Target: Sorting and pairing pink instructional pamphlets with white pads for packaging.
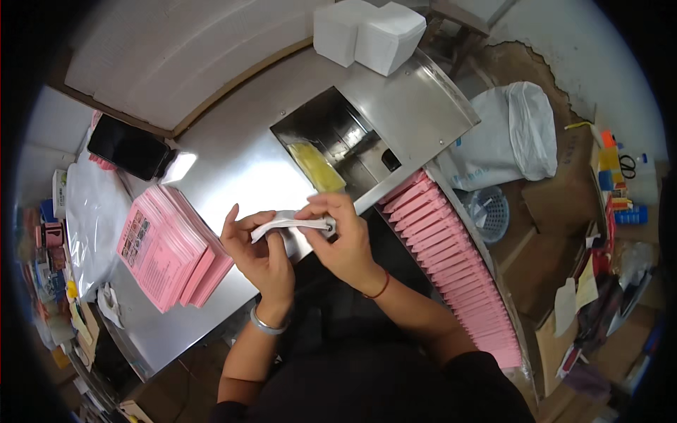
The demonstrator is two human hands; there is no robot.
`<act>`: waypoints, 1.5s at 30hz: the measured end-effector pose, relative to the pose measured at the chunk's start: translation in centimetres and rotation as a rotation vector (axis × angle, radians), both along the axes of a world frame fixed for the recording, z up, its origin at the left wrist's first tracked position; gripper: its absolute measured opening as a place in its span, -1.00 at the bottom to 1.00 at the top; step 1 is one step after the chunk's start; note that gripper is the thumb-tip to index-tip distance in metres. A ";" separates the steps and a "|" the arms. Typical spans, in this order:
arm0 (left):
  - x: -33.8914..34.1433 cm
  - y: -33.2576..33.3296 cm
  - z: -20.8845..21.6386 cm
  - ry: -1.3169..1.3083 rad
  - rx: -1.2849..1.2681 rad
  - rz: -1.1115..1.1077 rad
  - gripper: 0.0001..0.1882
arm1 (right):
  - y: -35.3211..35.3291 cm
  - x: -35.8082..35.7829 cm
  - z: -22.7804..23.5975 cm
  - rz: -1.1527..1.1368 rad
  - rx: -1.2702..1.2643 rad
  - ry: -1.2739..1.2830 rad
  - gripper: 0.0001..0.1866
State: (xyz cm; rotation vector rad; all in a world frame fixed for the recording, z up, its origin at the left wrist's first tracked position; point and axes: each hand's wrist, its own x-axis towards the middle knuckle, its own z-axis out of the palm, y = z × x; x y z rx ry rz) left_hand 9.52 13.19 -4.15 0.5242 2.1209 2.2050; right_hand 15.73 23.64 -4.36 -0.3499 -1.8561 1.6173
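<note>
— Centrally placed, what?
— Two bare hands, close together above a brushed steel table (233,162). Left hand (259,255), cupped, fingers curled under a small white packet (289,224); thin, flat, slightly crumpled, papery or plastic, hard to tell which. Right hand (345,243) pinching the packet's right end between thumb and fingertips. Both hands closed on the same packet, held just above the table's near edge.
— On the wrists?
— Smooth silver bangle (266,324) on the left; thin red cord (381,287) on the right.
— Around the hands?
— Left of them, a fanned stack of pink printed leaflets (169,247), matte paper, edges stepped. Right of them, a long row of pink packets (451,254) standing on edge, overlapping like tiles. Just beyond the hands, a rectangular recess in the steel (345,137), with a flat yellow strip (316,167) lying in it. Farther back, blocks of white folded sheets (370,32), soft-looking, square-cornered. Far left, a glossy black phone (128,146), flat. Far right, a white woven sack (515,137) and a pale blue perforated basket (491,211).
</note>
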 end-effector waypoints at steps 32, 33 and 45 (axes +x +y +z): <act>-6.7 -12.2 4.3 0.366 -1.455 0.128 -0.40 | 19.0 -2.9 5.5 -0.294 1.093 -0.131 -0.54; -6.5 -11.4 4.0 0.447 -1.452 0.157 -0.42 | 17.5 -1.8 6.4 -0.326 1.159 -0.214 -0.54; -5.4 14.2 6.8 0.522 -0.055 -0.466 -0.66 | 15.7 0.1 8.7 -0.363 1.199 -0.312 -0.73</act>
